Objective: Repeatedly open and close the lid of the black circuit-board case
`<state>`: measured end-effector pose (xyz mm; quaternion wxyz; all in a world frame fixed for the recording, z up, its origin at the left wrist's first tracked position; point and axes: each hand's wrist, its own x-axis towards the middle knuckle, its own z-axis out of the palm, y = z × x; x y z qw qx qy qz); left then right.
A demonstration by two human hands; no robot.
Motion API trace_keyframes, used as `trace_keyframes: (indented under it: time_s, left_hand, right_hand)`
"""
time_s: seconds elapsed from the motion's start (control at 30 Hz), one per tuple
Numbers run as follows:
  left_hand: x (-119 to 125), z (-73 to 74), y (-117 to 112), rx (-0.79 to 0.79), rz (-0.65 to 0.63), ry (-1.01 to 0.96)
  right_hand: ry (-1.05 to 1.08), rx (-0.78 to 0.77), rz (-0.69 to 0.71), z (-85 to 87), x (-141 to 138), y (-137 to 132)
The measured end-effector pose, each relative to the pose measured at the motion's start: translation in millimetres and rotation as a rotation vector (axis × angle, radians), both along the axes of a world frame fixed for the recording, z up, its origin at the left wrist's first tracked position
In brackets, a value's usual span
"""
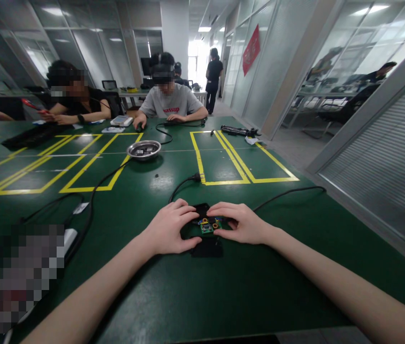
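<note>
A small green circuit board (206, 228) with copper-coloured coils is between my two hands, just above the green table. My right hand (242, 223) has its thumb at the board's front edge and its fingers bent over the far side, gripping it. On the other side my left hand (173, 226) is curved, thumb and fingers apart, with the fingertips close to the board's left end. Its thumb tip is by a flat black cover piece (207, 248) in front of the board. Behind the board is a black casing part (202, 209), partly hidden by my fingers.
Black cables (288, 192) run from both sides of the work. Beyond lie a plug (197, 177), yellow tape outlines (225, 182), a metal bowl (144, 143) with small metal parts and a folded tripod (240, 130). A person (173, 100) sits opposite; another (80, 102) sits to the left.
</note>
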<state>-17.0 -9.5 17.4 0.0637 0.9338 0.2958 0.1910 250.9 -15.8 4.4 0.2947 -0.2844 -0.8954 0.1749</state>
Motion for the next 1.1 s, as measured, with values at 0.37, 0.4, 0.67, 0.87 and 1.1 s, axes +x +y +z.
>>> trace_keyframes:
  time_s: [0.37, 0.4, 0.67, 0.87, 1.1]
  left_hand:
    - [-4, -0.2, 7, 0.015, 0.054, -0.03]
    - [-4, 0.6, 7, 0.014, 0.059, -0.023]
    - [-14, 1.8, 23, 0.015, 0.02, 0.037]
    - [-15, 2.2, 23, -0.019, 0.04, 0.033]
    - [-13, -0.3, 22, -0.031, 0.058, 0.007]
  right_hand:
    - [-0.214, 0.004, -0.132, 5.8, 21, 14]
    - [-0.209, 0.016, -0.128, 4.3, 21, 14]
    - [-0.186, 0.111, -0.142, -8.9, -1, 6]
    - [-0.173, 0.131, -0.207, -14.1, -4, 7]
    - [-0.197, 0.142, -0.253, -15.3, -11, 8]
